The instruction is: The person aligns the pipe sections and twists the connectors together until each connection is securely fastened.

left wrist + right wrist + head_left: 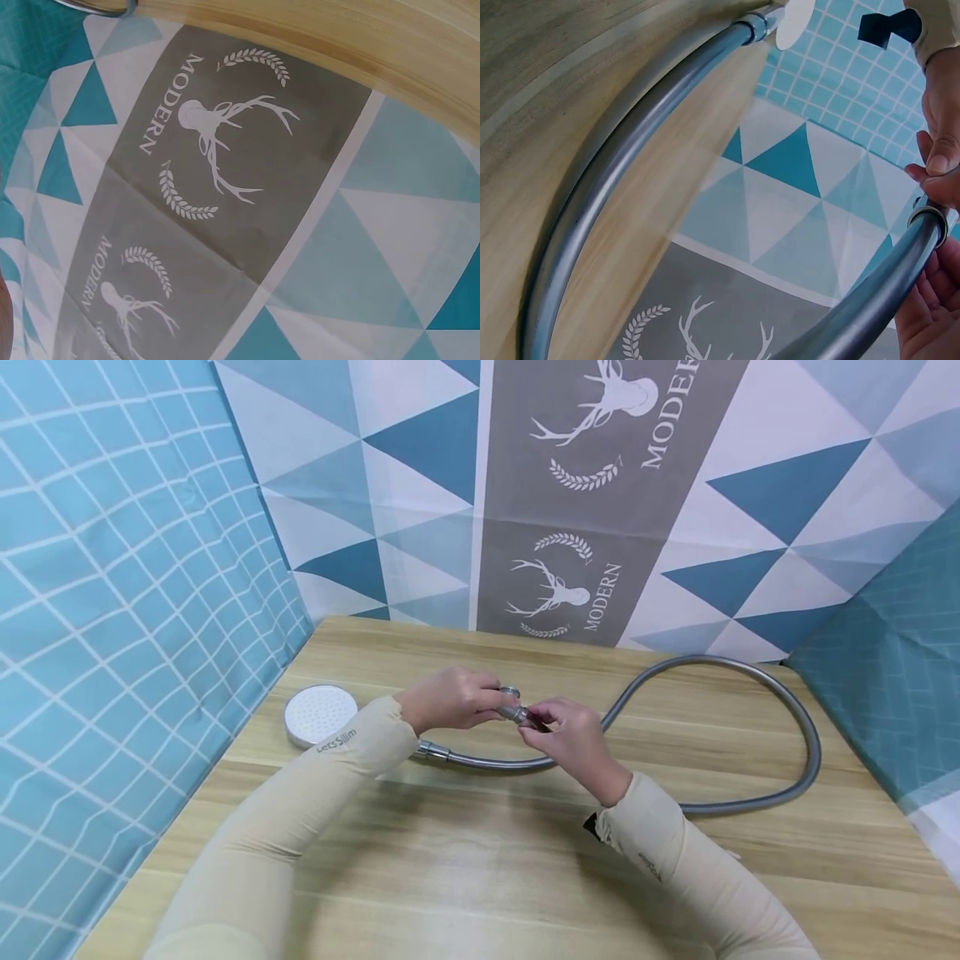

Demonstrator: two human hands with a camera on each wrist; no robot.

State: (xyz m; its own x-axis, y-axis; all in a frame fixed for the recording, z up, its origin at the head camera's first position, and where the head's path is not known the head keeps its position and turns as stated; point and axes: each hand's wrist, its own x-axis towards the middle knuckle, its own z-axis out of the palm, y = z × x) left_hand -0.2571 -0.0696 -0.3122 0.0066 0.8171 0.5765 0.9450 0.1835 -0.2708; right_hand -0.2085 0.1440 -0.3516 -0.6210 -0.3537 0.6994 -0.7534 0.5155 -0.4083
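Observation:
My left hand (457, 697) grips a small chrome fitting (513, 711) above the wooden tabletop. Close against it, my right hand (573, 739) pinches the end of a grey metal shower hose. The right wrist view shows a ring-shaped nut (928, 217) on that hose end, up against the fingers. Whether the threads are joined cannot be seen. To the left lies a round white shower head (321, 714), its handle hidden behind my left sleeve. A chrome coupling (432, 749) joins the hose at that side.
The shower hose (813, 735) makes a wide loop on the right of the wooden tabletop (465, 877). Behind stands a patterned wall covering (420, 485). Blue tiled sheets (112, 568) hang at the sides.

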